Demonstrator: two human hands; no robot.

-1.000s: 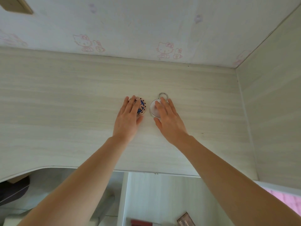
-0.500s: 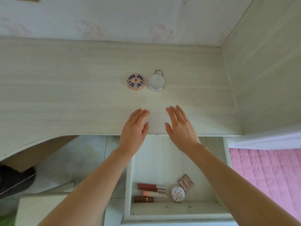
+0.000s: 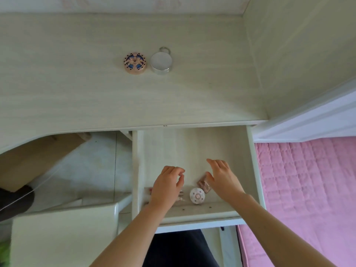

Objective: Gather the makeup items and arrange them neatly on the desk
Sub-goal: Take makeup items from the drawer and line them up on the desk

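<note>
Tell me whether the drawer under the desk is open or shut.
Open. The drawer is pulled out from under the desk edge, its inside exposed, with a round white compact lying near its front wall.

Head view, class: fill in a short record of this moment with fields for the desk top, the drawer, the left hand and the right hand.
Desk top: patterned pink compact beside round silver case, apart from both hands
Drawer: pulled open; holds white round compact and brown square compact
Left hand: over the drawer, fingers loosely curled, holding nothing
Right hand: over the drawer, fingers relaxed, holding nothing
</note>
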